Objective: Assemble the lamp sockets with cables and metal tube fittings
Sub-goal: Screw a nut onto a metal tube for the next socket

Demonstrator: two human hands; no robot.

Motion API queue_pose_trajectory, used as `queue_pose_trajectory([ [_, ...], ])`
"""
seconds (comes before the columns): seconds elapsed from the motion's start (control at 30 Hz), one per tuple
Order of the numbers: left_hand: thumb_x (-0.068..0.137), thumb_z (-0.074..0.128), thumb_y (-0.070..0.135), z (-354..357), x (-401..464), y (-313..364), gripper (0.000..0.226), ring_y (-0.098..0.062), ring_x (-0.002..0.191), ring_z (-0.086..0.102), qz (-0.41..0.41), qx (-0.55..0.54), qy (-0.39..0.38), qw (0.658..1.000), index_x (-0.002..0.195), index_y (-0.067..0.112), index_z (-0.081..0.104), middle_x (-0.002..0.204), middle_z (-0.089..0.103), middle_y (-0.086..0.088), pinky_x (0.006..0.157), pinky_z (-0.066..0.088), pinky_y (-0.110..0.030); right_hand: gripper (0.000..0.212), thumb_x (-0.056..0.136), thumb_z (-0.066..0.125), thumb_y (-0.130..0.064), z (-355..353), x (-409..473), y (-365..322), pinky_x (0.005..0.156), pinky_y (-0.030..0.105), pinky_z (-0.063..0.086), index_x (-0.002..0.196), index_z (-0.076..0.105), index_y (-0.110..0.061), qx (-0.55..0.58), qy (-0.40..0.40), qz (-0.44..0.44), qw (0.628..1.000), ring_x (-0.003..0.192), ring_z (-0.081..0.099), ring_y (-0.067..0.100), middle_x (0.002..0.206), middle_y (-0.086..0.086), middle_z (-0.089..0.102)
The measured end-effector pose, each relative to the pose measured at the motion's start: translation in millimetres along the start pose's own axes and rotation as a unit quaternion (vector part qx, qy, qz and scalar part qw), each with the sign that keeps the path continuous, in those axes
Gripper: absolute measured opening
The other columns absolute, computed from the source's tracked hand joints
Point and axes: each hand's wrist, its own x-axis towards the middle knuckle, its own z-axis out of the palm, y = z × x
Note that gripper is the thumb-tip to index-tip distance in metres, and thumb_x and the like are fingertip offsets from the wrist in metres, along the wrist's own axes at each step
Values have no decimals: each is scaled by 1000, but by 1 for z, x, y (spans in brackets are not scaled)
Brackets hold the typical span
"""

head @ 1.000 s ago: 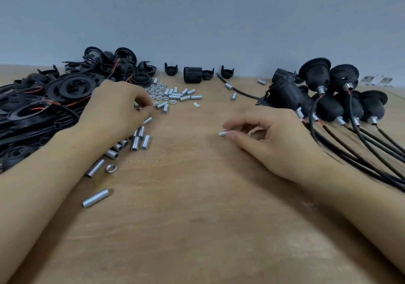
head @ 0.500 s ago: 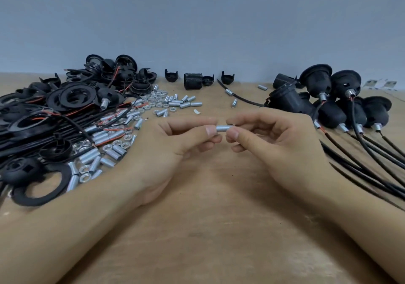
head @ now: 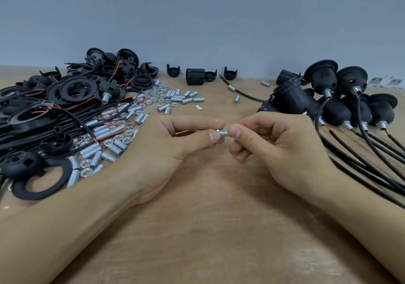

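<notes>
A short threaded metal tube (head: 224, 133) is held level above the middle of the wooden table (head: 208, 229). My right hand (head: 278, 150) pinches its right end between thumb and fingers. My left hand (head: 173, 152) pinches the left end, where something small and silvery, perhaps a nut, sits at my fingertips; I cannot make it out clearly. Loose metal tubes and nuts (head: 105, 145) lie spread at the left. Assembled black sockets with cables (head: 341, 106) are grouped at the right.
A heap of black socket rings, caps and red-and-black wires (head: 54, 108) fills the left side. A threaded black socket body (head: 195, 76) and small black caps (head: 229, 73) stand along the back by the grey wall. Black cables (head: 368, 163) trail toward the right front.
My left hand left the pile of tubes and nuts at the left and came to the centre. Both hands rose from the table and now hold the tube between them.
</notes>
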Motion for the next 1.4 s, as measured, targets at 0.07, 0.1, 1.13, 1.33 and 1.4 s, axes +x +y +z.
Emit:
queue_pose_trajectory([
  [0.07, 66, 77, 14, 1, -1, 1, 25, -25, 97, 72, 33, 28, 8, 999, 91, 9, 78, 96, 76, -12, 97, 54, -38, 17, 85, 65, -25, 0, 1, 0, 57, 22, 56, 86, 73, -10, 13, 0, 17, 1000, 58, 69, 17, 70, 7, 71],
  [0.1, 67, 77, 13, 2, -2, 1, 21, -25, 95, 73, 52, 39, 11, 998, 88, 10, 78, 94, 76, -11, 95, 55, -37, 18, 84, 65, -26, 0, 1, -1, 57, 23, 56, 86, 72, -10, 20, -1, 22, 1000, 57, 69, 18, 69, 8, 71],
  [1.13, 61, 74, 8, 5, 0, 9, 22, -19, 78, 75, -46, -162, 5, 986, 82, 7, 80, 83, 75, -14, 69, 57, -21, 7, 87, 72, -5, 4, 0, -6, 73, 19, 53, 93, 73, -7, -218, 76, -244, 942, 81, 67, 7, 86, -4, 72],
  [1.33, 56, 82, 14, 4, -3, 10, 28, -20, 75, 74, 36, -80, 23, 996, 83, 6, 79, 79, 75, -13, 71, 57, -23, 11, 82, 68, -16, 3, 1, -11, 63, 19, 54, 87, 71, -7, 115, 17, 5, 993, 62, 70, 17, 70, 9, 71],
  [1.4, 59, 82, 16, 6, -5, 11, 26, -20, 76, 74, 87, -12, 37, 996, 83, 8, 78, 79, 76, -11, 74, 58, -25, 16, 78, 68, -19, 3, 2, -9, 63, 21, 54, 85, 72, -5, 209, 5, 66, 976, 63, 68, 21, 69, 10, 70],
])
